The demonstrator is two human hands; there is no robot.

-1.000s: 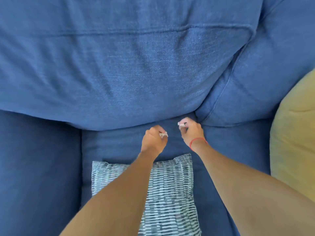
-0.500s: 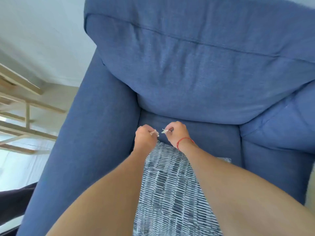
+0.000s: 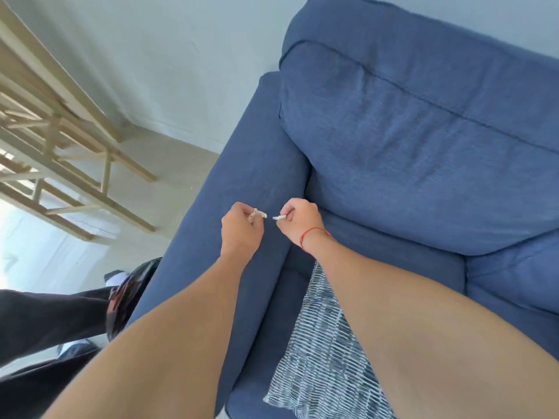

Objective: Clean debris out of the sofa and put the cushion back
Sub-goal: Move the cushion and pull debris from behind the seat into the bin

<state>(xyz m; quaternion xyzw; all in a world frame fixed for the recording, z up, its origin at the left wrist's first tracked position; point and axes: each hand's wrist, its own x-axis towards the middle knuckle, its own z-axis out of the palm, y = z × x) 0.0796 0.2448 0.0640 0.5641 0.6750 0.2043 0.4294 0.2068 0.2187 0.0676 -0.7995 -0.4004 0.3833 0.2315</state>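
My left hand (image 3: 240,229) is closed around a small pale scrap of debris (image 3: 258,213) and hovers over the left armrest (image 3: 242,182) of the blue sofa. My right hand (image 3: 298,222), with a red string on the wrist, pinches a second whitish scrap (image 3: 279,218) just to the right of it. The two scraps are a few centimetres apart. A blue-and-white striped cushion (image 3: 320,358) lies on the sofa seat under my right forearm. The blue back cushion (image 3: 423,152) stands upright behind.
Left of the armrest, on the pale floor, a black bag (image 3: 127,294) stands open beside my dark trouser legs (image 3: 45,322). Light wooden furniture legs (image 3: 60,152) fill the upper left, against a white wall (image 3: 181,55).
Both hands, each still holding its scrap, have moved left from the seat's back gap to above the armrest. The view has swung left, bringing the floor, bag and wooden frame into sight.
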